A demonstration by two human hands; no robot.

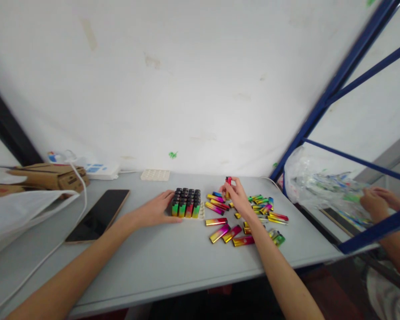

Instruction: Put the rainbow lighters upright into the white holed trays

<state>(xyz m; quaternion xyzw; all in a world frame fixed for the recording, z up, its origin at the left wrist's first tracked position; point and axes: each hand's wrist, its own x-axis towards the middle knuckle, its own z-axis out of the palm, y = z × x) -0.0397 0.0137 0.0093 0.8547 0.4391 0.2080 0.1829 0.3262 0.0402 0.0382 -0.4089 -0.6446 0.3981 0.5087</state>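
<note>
My left hand (157, 210) is at the left side of a pale tray (202, 213), its fingers along the side and its thumb stretched across the front corner, holding it. Rows of upright lighters (186, 204) with black tops and shiny coloured bodies fill most of that tray; its right-hand strip shows bare slots. Above the table, just right of the tray, my right hand (237, 195) pinches a red and gold lighter (228, 181) upright. Around and under my right forearm lie several loose metallic lighters (220, 233), in gold, pink, red, green and blue.
A black phone (100, 215) and white cable (84, 195) lie at the left, near cardboard boxes (53, 178) and plastic bags (16, 213). Against the wall is another pale slotted tray (155, 174). A blue metal frame (315, 118) borders the right; beyond it are another person's hands (376, 202).
</note>
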